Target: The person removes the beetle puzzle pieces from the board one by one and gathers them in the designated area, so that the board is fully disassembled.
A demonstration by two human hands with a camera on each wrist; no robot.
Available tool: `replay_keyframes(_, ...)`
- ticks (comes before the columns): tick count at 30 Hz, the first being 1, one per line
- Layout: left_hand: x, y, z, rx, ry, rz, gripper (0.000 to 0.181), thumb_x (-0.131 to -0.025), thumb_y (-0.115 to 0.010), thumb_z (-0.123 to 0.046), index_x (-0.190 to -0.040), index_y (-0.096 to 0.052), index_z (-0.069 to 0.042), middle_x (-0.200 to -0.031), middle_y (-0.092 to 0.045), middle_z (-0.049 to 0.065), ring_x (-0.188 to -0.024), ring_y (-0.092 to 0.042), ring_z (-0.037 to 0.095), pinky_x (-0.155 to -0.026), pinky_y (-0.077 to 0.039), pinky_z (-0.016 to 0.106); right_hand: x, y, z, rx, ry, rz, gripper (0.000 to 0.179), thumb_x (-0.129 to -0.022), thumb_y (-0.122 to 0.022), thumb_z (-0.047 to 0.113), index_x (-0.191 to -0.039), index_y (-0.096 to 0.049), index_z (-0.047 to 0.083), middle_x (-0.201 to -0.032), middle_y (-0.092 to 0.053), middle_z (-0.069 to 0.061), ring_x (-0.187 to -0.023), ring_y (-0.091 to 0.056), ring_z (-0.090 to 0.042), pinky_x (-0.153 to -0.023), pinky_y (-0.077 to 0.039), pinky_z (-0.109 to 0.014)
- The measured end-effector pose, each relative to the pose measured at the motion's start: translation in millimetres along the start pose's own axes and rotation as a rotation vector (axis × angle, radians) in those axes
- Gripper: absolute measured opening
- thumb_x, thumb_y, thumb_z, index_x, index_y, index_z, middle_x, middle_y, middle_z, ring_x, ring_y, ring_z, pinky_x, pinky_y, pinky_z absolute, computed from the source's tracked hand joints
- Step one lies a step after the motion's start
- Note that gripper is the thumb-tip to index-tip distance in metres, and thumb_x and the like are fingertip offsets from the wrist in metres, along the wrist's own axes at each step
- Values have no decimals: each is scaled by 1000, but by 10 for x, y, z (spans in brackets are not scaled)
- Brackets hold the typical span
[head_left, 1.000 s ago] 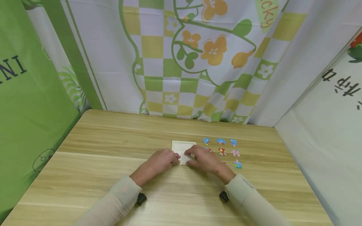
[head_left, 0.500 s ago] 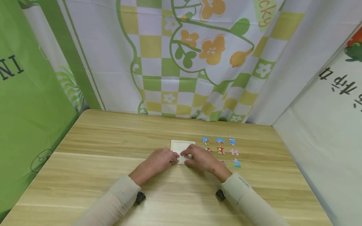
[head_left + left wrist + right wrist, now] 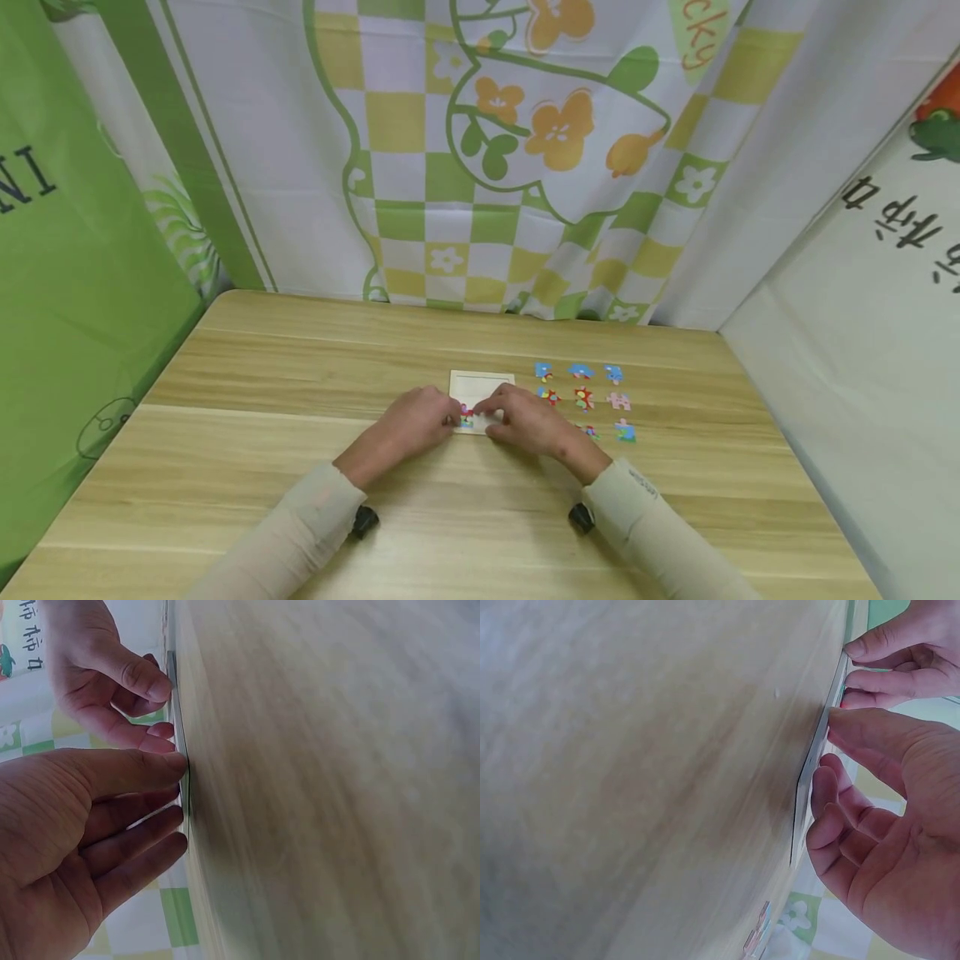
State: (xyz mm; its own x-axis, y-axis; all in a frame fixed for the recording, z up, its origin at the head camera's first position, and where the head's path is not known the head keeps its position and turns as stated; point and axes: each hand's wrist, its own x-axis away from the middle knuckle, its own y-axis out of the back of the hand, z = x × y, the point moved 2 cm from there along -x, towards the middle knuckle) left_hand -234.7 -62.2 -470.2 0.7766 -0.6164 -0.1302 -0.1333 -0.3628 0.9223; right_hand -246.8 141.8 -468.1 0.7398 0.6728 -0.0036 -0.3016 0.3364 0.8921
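A shallow square wooden puzzle tray (image 3: 480,387) lies near the middle of the table. In its front left corner sits a pink, red and blue puzzle piece (image 3: 467,417). My left hand (image 3: 420,414) is at the tray's left front corner, its fingertips right beside the piece; in the left wrist view the thumb (image 3: 161,771) meets the tray's front edge. My right hand (image 3: 528,421) reaches over the tray from the right. Its index fingertip is at the piece's right side, and its thumb (image 3: 851,724) rests at the front rim. Neither hand's fingers curl round anything.
Several loose puzzle pieces lie in rough rows right of the tray, among them a red one (image 3: 584,398), a pink one (image 3: 618,402) and a blue-green one (image 3: 625,431). A patterned curtain (image 3: 480,217) hangs behind the wooden table (image 3: 315,350).
The left fingers have drawn back slightly left, uncovering more of the puzzle piece in the corner. The right index finger has moved left up to it. The head view has shifted slightly.
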Motion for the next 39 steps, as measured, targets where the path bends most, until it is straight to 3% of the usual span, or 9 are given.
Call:
replay_keyframes(5, -8, -9, 42, -22, 70, 3, 15, -83, -76, -3, -97, -80, -8, -85, -71, 0, -67, -56, 11, -61, -48, 29, -12, -15, -6, 1, -26, 11, 35, -94, -70, 11, -128, -72, 9, -108, -63, -4, -83, -55, -14, -74, -47, -33)
replay_keyframes(10, -13, -16, 62, -39, 86, 12, 5, -84, -76, -6, -87, -75, -10, -70, -55, -5, -59, -47, 10, -53, -40, 27, -16, -15, -5, 3, -32, 21, 34, -94, -70, 11, -128, -72, 8, -107, -63, -3, -83, -54, -13, -75, -48, -34)
replay_keyframes(19, -4, -3, 63, -41, 63, -2, 18, -83, -76, -7, -72, -64, -15, -64, -49, -6, -58, -45, 10, -52, -40, 27, -45, -27, 13, -12, -32, -2, 28, -90, -73, 7, -118, -72, 7, -104, -66, -2, -86, -57, -14, -77, -50, -35)
replay_keyframes(26, 0, -5, 59, -45, 55, 6, 15, -85, -78, -8, -75, -67, -13, -66, -50, -6, -58, -47, 10, -53, -41, 27, -65, -44, 51, 10, -27, -16, 29, -93, -73, 17, -120, -73, 8, -99, -64, 1, -79, -54, -12, -71, -49, -32)
replay_keyframes(34, 5, -1, 55, -26, 89, -4, 23, -82, -76, -6, -69, -61, -16, -64, -49, -6, -57, -43, 9, -50, -36, 25, -105, -97, 75, 65, -28, -56, 24, -93, -74, 20, -114, -74, 9, -97, -65, 1, -82, -58, -12, -73, -51, -34)
replay_keyframes(39, -7, -5, 54, 16, 139, -5, 7, -81, -76, -5, -82, -73, -11, -63, -51, -4, -55, -42, 9, -50, -34, 26, -126, -107, 101, 71, -39, -71, 24, -91, -75, 19, -112, -73, 8, -96, -66, -1, -83, -60, -14, -73, -51, -35)
